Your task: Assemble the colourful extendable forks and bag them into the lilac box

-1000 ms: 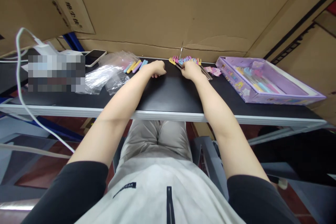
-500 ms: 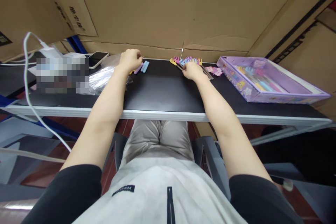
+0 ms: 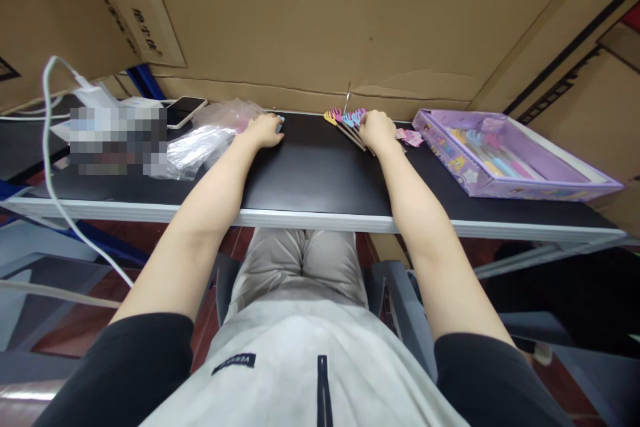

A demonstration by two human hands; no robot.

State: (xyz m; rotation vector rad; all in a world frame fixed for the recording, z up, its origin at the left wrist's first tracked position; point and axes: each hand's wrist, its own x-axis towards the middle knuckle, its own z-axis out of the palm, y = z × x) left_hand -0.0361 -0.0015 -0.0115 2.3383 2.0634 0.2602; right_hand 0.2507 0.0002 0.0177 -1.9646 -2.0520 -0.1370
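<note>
My left hand (image 3: 267,131) lies palm down on the dark table over small pastel tube-shaped pieces. Its fingers reach forward with the thumb held apart, and one light blue piece (image 3: 281,121) peeks out beyond them. Slim brown sticks with yellow, pink, blue and purple claw-shaped tops (image 3: 345,121) are fanned out near the back edge. Over the right end of this fan, my right hand (image 3: 379,131) has its fingers curled closed. Whatever is between those fingers is hidden by the hand itself.
A purple open box (image 3: 473,180) with several pastel pens stands on the right, beside small pink cards (image 3: 411,137). Clear plastic bags (image 3: 200,143), a phone (image 3: 185,111) and a white cable (image 3: 47,113) are on the left. Cardboard (image 3: 300,20) walls the back.
My left hand has moved right and lowered over the pastel pieces, its fingers stretching out. My right hand has shifted slightly right along the fan, uncovering more sticks on the left.
</note>
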